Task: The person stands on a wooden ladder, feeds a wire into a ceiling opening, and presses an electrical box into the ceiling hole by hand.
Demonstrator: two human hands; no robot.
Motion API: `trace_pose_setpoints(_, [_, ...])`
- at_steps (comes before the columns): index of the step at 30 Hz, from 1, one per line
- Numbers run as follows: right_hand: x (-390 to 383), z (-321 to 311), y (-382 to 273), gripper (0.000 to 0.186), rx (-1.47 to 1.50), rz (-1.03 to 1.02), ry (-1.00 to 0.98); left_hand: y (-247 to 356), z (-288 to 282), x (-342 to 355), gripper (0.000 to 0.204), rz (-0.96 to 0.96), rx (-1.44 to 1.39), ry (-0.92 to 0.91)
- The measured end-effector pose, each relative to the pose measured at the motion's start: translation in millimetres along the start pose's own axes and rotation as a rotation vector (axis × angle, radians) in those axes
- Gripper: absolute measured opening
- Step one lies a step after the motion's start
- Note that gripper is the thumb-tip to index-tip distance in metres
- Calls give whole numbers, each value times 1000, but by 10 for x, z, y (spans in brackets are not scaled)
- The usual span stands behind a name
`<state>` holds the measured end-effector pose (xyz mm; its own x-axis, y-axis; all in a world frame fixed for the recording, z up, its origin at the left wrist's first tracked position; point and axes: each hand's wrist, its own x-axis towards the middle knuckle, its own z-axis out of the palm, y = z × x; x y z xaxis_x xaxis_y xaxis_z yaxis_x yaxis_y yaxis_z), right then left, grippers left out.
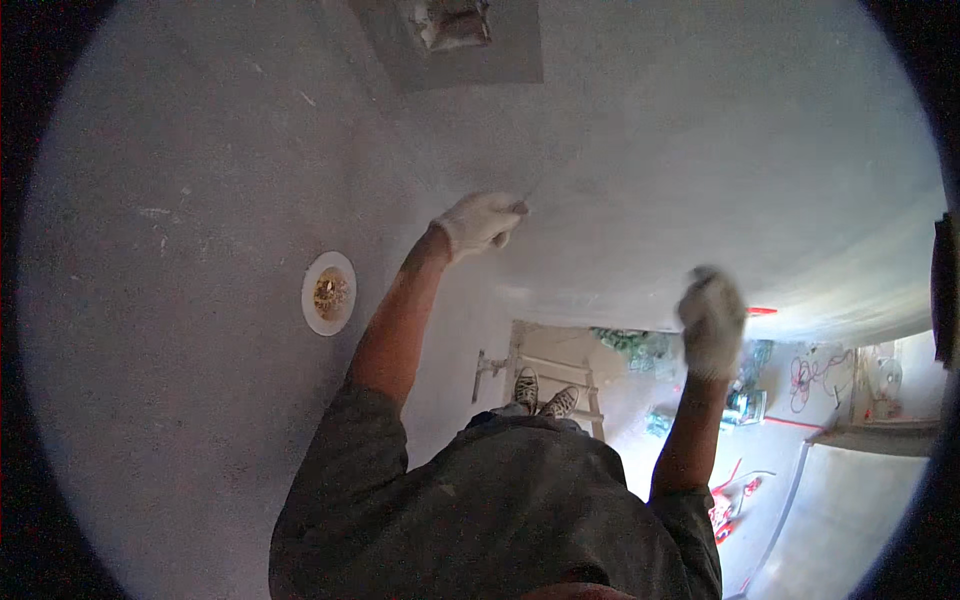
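My left hand (pixel 482 222), in a pale work glove, is raised close to the grey wall (pixel 640 140) ahead. Its fingers are pinched together, and a faint thin line runs from the fingertips toward the wall; what they hold is too small to name. Lower and to the right is my right hand (pixel 712 325), also gloved and blurred by motion. It looks closed like a fist, with its contents hidden. A short red piece (pixel 762 311) shows just beside it; whether it belongs to something in the hand is unclear.
A round white fitting (pixel 343 322) with a yellowish centre is set left of my arm. A rough opening (pixel 452 25) sits at the top. Far below, near my shoes (pixel 527 388), are ladder-like rungs (pixel 555 365), green debris (pixel 625 345) and a red coiled cord (pixel 803 378).
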<state>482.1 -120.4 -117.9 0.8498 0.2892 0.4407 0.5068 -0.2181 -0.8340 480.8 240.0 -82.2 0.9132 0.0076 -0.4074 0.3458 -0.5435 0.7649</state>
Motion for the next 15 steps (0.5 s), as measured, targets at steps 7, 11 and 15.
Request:
trace_pose_setpoints(7, [-354,857,1236,25,-171,529,7,146,279,-423,23,367,-1487,290])
trace_pose_setpoints(11, [-889,830,1613,26,-382,556,7,35,219,-699,27,407,-1880,-2])
trace_pose_setpoints(15, [-1294,803,1878,26,-505,296,-6,-332,355,-748,28,438,-1613,35])
